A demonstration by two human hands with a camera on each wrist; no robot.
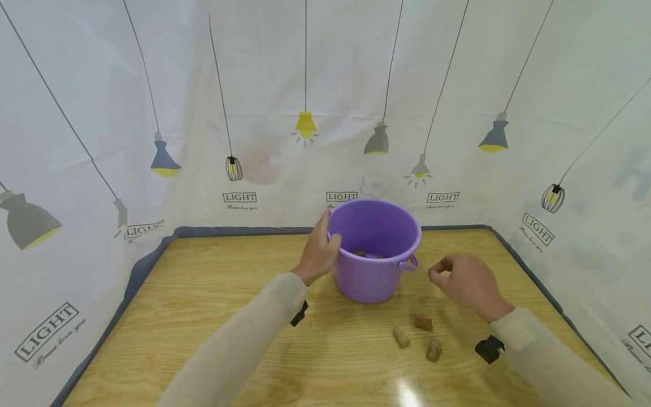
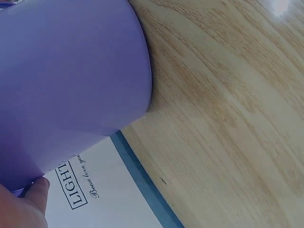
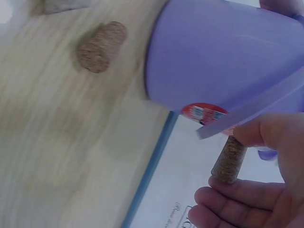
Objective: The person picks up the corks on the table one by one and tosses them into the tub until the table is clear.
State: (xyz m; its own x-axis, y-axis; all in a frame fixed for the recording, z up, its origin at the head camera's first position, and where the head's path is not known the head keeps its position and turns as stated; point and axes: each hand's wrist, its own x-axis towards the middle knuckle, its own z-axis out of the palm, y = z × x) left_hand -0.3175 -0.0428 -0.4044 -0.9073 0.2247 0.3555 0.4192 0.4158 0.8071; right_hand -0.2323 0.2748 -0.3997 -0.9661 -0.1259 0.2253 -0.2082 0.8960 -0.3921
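Observation:
A purple bucket [image 1: 368, 280] stands upright on the wooden table, with a few brown corks [image 1: 360, 253] visible at its bottom. My left hand [image 1: 319, 251] grips the bucket's rim on its left side; the left wrist view shows a finger [image 2: 39, 194] at that rim. To the right of the bucket, my right hand [image 1: 468, 282] pinches a cork [image 3: 229, 160] between thumb and fingers, beside the bucket's handle [image 3: 266, 102]. Three corks lie on the table in front: a pale one [image 1: 401, 337], a darker one [image 1: 424, 323] and another [image 1: 434, 350] nearest me.
The wooden table [image 1: 229, 305] is bordered by a blue edge strip [image 1: 244, 230]. White cloth walls [image 1: 274, 73] printed with lamps rise behind it and on both sides. A red label [image 3: 204, 112] shows on the bucket's outer wall.

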